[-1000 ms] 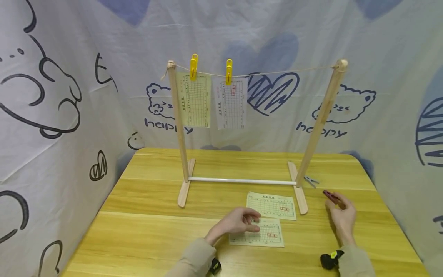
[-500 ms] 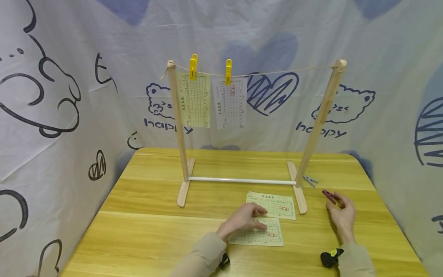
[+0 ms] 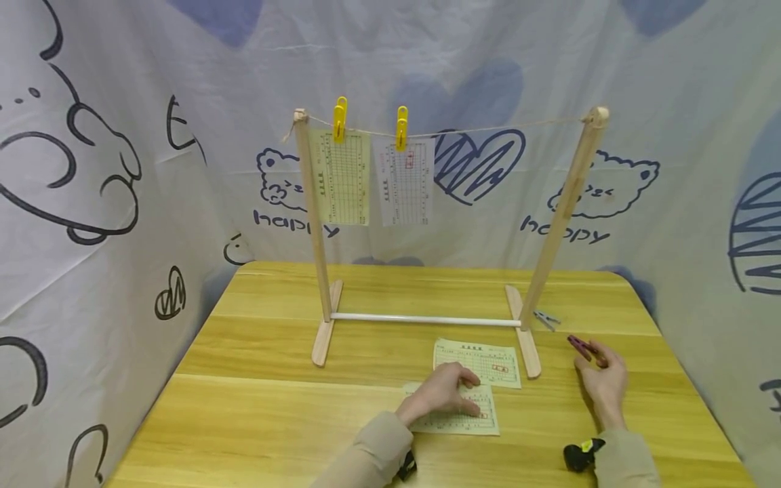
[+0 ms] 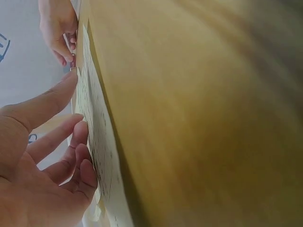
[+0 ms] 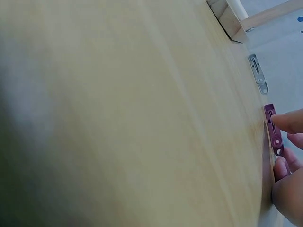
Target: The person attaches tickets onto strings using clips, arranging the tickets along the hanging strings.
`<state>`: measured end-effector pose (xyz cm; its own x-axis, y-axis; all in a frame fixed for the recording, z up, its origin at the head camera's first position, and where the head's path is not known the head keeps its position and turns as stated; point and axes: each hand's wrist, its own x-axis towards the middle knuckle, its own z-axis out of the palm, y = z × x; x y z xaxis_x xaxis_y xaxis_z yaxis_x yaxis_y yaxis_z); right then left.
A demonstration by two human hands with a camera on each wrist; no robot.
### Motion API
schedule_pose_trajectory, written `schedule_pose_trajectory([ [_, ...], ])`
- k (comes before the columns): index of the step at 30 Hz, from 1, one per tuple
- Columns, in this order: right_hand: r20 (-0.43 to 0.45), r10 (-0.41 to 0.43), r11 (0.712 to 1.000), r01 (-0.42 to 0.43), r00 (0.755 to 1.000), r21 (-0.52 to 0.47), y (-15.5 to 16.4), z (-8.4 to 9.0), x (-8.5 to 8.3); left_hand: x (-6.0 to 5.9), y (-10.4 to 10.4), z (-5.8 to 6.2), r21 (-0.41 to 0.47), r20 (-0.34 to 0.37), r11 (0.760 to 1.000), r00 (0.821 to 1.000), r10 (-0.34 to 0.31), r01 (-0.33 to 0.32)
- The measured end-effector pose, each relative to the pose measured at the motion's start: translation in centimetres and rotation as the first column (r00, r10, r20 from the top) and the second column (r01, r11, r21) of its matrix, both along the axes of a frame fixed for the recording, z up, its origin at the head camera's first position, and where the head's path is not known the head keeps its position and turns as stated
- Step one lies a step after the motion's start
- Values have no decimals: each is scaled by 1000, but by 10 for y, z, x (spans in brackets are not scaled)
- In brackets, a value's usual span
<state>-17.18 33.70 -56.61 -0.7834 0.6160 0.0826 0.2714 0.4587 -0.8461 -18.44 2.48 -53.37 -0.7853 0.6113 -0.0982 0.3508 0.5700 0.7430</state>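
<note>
The right grip point(image 3: 604, 378) pinches the purple peg point(image 5: 270, 111). The left grip point(image 3: 444, 392), loose and holding nothing, is over the near paper point(image 3: 454, 426); the far paper point(image 3: 476, 357) lies just ahead. Best pinch paper gently by its edge, so it won't crease.

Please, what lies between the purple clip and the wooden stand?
The grey clip lies between the purple clip and the stand, as the right wrist view shows.
</note>
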Motion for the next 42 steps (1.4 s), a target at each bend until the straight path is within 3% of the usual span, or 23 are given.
schedule_pose_trajectory([
  [12,2,-1,1000,1,1000,-10,0,1,1,1,-2,1,8,-22,1000,1000,0,0],
  [24,17,8,1000,-8,1000,1,1,1,2,-1,-3,-1,-39,-93,999,996,-17,13],
  [42,43,5,1000,-4,999,-8,2,3,2,0,-3,-3,21,-32,1000,999,-4,4],
])
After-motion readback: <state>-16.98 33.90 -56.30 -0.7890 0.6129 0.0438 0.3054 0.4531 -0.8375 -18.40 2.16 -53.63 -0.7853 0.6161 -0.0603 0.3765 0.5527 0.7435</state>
